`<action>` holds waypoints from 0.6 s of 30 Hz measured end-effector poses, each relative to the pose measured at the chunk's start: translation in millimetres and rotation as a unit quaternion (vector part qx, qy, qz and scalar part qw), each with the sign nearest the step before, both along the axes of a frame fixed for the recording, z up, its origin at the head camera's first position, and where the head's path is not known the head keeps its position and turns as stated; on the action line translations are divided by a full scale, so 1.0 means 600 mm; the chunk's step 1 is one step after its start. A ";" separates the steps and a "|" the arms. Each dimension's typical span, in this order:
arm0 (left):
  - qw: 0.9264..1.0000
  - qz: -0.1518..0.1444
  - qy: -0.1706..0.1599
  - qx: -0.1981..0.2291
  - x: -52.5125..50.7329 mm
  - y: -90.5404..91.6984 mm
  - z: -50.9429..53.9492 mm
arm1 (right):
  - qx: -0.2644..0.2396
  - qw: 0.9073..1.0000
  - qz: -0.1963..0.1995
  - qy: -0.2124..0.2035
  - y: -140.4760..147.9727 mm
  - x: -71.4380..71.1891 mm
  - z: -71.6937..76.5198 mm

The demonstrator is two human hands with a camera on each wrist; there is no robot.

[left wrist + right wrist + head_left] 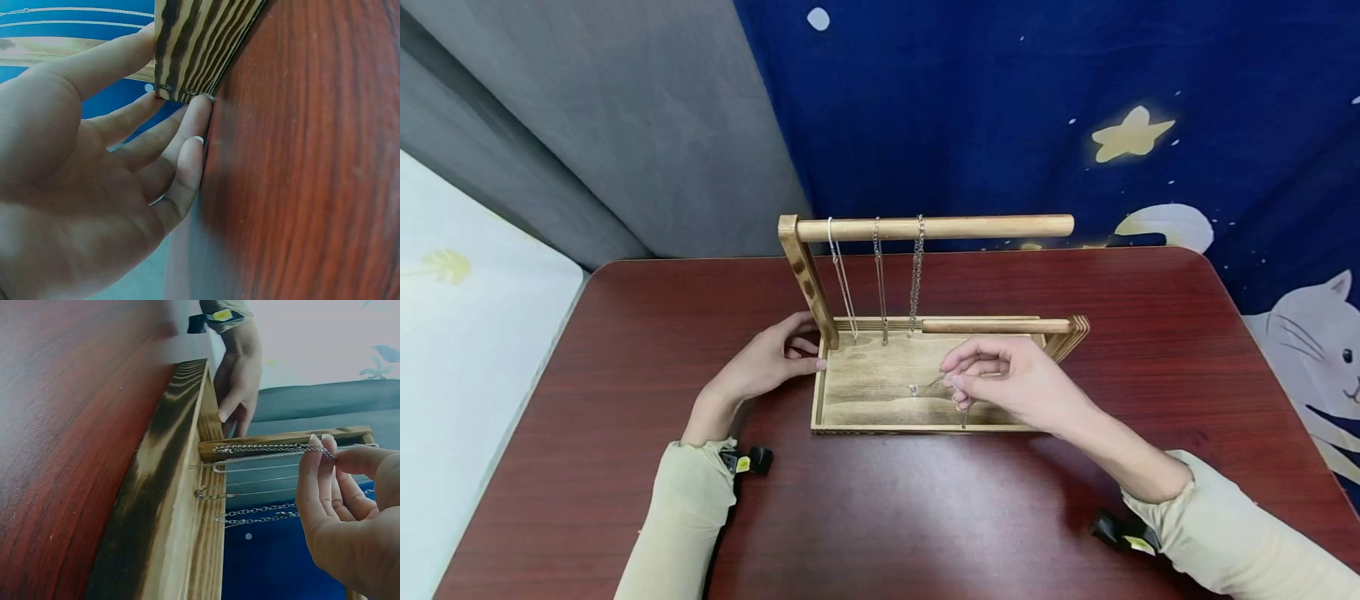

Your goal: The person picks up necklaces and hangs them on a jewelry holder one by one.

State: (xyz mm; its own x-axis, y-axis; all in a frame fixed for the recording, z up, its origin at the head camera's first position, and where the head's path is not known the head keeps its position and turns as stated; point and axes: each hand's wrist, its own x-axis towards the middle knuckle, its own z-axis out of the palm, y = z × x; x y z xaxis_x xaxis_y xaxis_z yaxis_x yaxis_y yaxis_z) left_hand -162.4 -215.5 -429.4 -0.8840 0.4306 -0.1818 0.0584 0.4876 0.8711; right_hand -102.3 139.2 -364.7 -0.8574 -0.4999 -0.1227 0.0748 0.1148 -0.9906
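My right hand pinches a silver chain necklace between thumb and fingertips, above the tray of a wooden necklace stand. Strands of that chain hang below the fingers; a small shiny piece shows over the tray floor. At the stand's left end, my left hand holds the tray's side, thumb at the rim and fingers against the outside. Close up in the left wrist view, its fingertips touch the striped wooden end. Three necklaces, one of them a thicker chain, hang from the upper bar.
A lower, shorter bar runs from a right post behind the right hand. The left post carries the upper bar. Beneath the stand is a reddish-brown table. Grey and blue curtains hang behind it.
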 end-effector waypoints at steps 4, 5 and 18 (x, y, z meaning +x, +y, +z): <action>1.000 0.001 0.000 -0.005 0.000 0.001 0.002 | -0.016 1.000 -0.001 -0.024 0.007 0.003 0.012; 1.000 0.001 0.000 -0.007 0.000 0.001 0.002 | -0.022 0.999 0.000 -0.030 0.009 0.004 0.015; 1.000 0.001 -0.001 -0.017 -0.002 -0.002 -0.003 | -0.047 0.998 -0.027 -0.027 0.024 0.007 0.036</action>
State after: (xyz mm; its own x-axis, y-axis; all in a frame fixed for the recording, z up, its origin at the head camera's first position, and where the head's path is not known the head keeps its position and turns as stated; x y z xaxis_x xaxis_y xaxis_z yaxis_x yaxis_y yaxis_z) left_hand -163.8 -216.6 -431.1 -0.8841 0.4232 -0.1980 0.0564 0.5172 0.8540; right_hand -98.3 153.6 -343.0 -0.8767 -0.4647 -0.1245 0.1327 0.0152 -0.9910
